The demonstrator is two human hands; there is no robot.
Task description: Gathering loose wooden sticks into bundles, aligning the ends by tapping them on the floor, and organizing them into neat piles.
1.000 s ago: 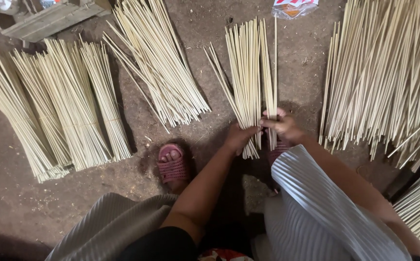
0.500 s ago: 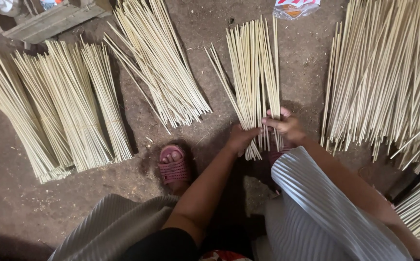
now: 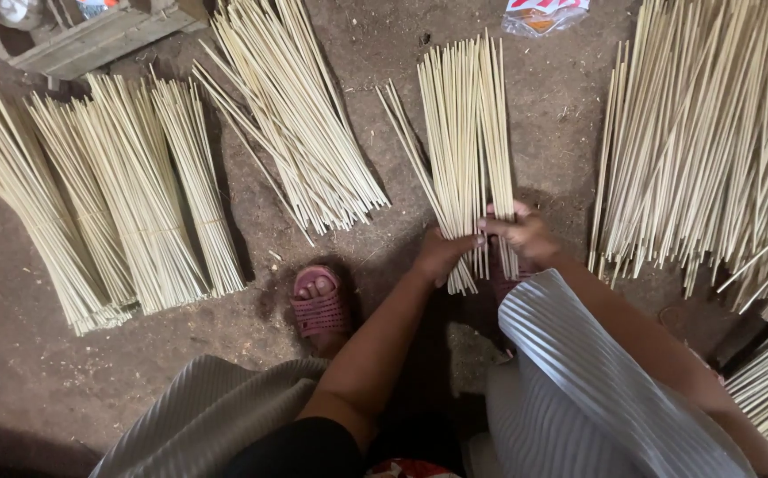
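A bundle of thin pale bamboo sticks (image 3: 464, 142) lies on the dirt floor, fanning away from me. My left hand (image 3: 444, 252) grips its near end from the left. My right hand (image 3: 521, 232) presses on the same end from the right, fingers curled over the sticks. Both hands sit just past my knees in grey striped cloth (image 3: 596, 381). My foot in a pink sandal (image 3: 319, 301) rests to the left of the hands.
A loose pile of sticks (image 3: 291, 115) lies to the left of the held bundle. Tied bundles (image 3: 110, 195) lie at far left, a large heap (image 3: 720, 133) at right. A wooden plank (image 3: 92, 40) and a plastic packet (image 3: 548, 13) lie at the top.
The hands have squeezed the near end of the bundle a little tighter; the sticks have shifted slightly. Little else has moved.
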